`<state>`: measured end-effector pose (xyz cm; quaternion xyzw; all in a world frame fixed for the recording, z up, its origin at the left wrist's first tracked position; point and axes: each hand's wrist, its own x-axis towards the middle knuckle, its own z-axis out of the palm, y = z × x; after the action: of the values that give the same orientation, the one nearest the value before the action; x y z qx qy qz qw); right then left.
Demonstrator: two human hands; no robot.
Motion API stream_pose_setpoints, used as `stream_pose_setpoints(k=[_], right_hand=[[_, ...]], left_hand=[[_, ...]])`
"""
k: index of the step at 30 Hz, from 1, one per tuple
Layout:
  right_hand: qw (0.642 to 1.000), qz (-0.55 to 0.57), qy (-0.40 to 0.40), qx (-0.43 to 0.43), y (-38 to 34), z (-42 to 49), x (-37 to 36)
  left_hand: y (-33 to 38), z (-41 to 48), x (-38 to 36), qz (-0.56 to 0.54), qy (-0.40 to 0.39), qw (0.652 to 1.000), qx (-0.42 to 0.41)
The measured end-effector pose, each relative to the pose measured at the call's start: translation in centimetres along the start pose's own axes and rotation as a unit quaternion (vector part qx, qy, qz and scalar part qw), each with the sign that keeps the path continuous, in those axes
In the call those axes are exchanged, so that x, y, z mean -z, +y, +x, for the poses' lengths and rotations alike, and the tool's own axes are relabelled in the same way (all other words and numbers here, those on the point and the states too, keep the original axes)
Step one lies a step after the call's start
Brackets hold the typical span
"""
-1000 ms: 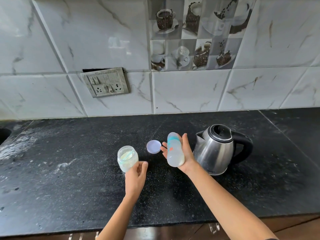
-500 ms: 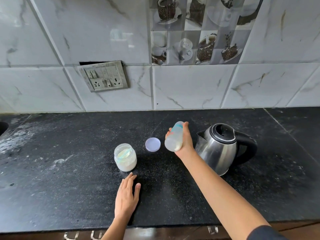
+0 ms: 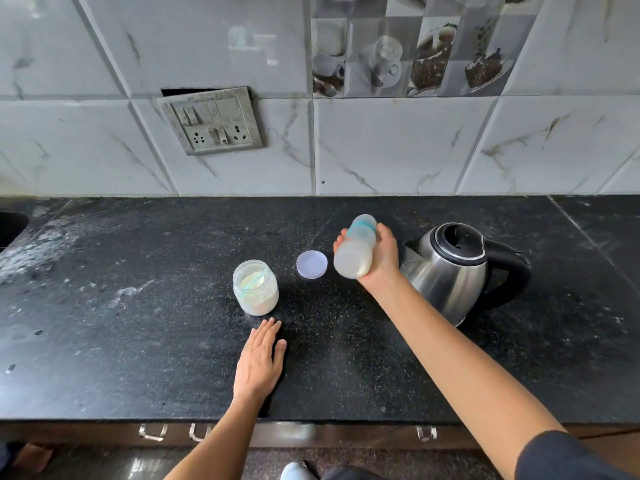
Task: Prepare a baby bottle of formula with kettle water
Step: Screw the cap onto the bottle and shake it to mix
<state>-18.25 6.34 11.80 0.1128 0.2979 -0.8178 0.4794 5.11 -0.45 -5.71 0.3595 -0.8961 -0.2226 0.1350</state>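
My right hand (image 3: 379, 258) grips a capped baby bottle (image 3: 355, 251) with a teal collar and milky liquid inside. The bottle is raised above the counter and tilted, its base toward me. A steel kettle (image 3: 453, 271) with a black lid and handle stands just right of that hand. An open jar of white formula powder (image 3: 255, 287) with a scoop inside sits left of centre. Its lilac lid (image 3: 311, 264) lies flat between jar and bottle. My left hand (image 3: 259, 362) rests flat on the black counter (image 3: 121, 341), just in front of the jar, holding nothing.
White powder smears mark the counter's left part. A sink edge (image 3: 10, 226) shows at the far left. A switch and socket plate (image 3: 213, 121) hangs on the tiled wall. Drawer handles (image 3: 152, 431) run below the counter's front edge.
My left hand left the jar's side and settled flat on the counter. My right hand lifted the bottle and tipped it from nearly upright to slanted.
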Motion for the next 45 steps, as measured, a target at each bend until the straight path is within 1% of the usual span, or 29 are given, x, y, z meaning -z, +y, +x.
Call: stream_pose_setpoints(k=[2,3,5,7,8,9,11,12,15,19,20,22,23,24,25,27,29,31,33,35,37,39,40,43,44,45], right_hand=[[0.998,0.042,0.011,0.044,-0.4,0.6,-0.2],[0.998,0.044,0.000,0.043,-0.2,0.4,-0.1],[0.999,-0.014,-0.028,0.012,0.5,-0.1,0.4],[0.995,-0.084,-0.046,0.031,0.8,-0.6,0.1],[0.995,-0.080,-0.046,0.047,0.7,-0.7,-0.4],[0.997,-0.045,-0.041,0.055,0.5,-0.5,-0.8],[0.998,0.008,-0.036,0.042,0.0,-0.3,-1.4],[0.999,0.002,-0.044,0.026,0.0,-0.2,-1.2],[0.995,-0.005,-0.094,-0.033,0.7,-0.6,-0.6],[0.985,0.076,-0.148,-0.047,0.7,-1.3,-0.8],[0.983,0.066,-0.164,-0.058,0.7,-1.2,-0.5],[0.979,-0.019,-0.194,-0.064,0.8,-1.1,0.0],[0.978,-0.059,-0.193,-0.047,0.8,-1.0,0.0],[0.980,-0.075,-0.181,-0.022,0.8,-0.6,-0.1],[0.987,-0.061,-0.152,-0.003,0.7,-0.2,-0.2],[0.996,-0.001,-0.091,0.000,0.7,0.2,-0.1],[0.994,0.012,-0.099,-0.034,1.2,0.0,0.6],[0.991,-0.003,-0.120,-0.057,1.7,-0.5,1.2],[0.992,-0.003,-0.115,-0.043,1.8,-0.6,0.8],[0.994,0.034,-0.098,-0.021,2.2,-0.8,0.3],[0.993,0.059,-0.100,-0.038,2.6,-1.1,0.6],[0.991,0.031,-0.113,-0.062,2.8,-1.7,1.0],[0.991,0.023,-0.119,-0.054,2.6,-1.9,0.9],[0.991,0.055,-0.118,-0.006,2.0,-2.0,0.4],[0.991,0.049,-0.123,-0.012,1.9,-2.3,0.4],[0.991,0.019,-0.129,-0.028,1.9,-2.5,0.5]], left_hand=[[0.1,0.0,0.0,0.005,-0.002,1.000,-0.002],[0.1,0.0,0.0,0.007,-0.002,1.000,-0.002],[0.3,-0.1,0.0,0.011,-0.003,1.000,0.002],[0.4,-0.1,0.0,0.019,-0.002,1.000,0.005],[0.4,-0.1,0.0,0.024,-0.003,1.000,0.007],[0.5,-0.1,0.1,0.028,-0.005,1.000,0.008],[0.7,-0.2,0.1,0.035,-0.012,0.999,0.006],[0.7,-0.2,0.0,0.039,-0.015,0.999,0.000],[0.5,-0.4,-0.2,0.045,-0.014,0.999,-0.018],[0.0,-0.4,-0.6,0.047,-0.020,0.998,-0.033],[-0.1,-0.3,-0.7,0.046,-0.020,0.998,-0.035],[-0.3,-0.2,-0.8,0.042,-0.018,0.998,-0.034],[-0.3,-0.1,-0.8,0.041,-0.017,0.999,-0.031],[-0.4,-0.1,-0.8,0.040,-0.017,0.999,-0.029],[-0.5,0.0,-0.8,0.040,-0.017,0.999,-0.028],[-0.5,0.0,-0.9,0.039,-0.021,0.999,-0.028],[-0.6,-0.1,-0.9,0.037,-0.023,0.999,-0.027],[-0.6,0.0,-0.9,0.035,-0.022,0.999,-0.027],[-0.6,0.1,-0.8,0.034,-0.020,0.999,-0.025],[-0.6,0.0,-0.8,0.036,-0.022,0.999,-0.024],[-0.7,-0.1,-0.8,0.034,-0.022,0.999,-0.026],[-0.7,0.0,-0.8,0.033,-0.022,0.999,-0.025],[-0.7,0.0,-0.9,0.033,-0.021,0.999,-0.024],[-0.7,-0.1,-0.9,0.029,-0.019,0.999,-0.023],[-0.7,-0.1,-0.9,0.028,-0.019,0.999,-0.023],[-0.7,-0.1,-0.9,0.028,-0.019,0.999,-0.022]])
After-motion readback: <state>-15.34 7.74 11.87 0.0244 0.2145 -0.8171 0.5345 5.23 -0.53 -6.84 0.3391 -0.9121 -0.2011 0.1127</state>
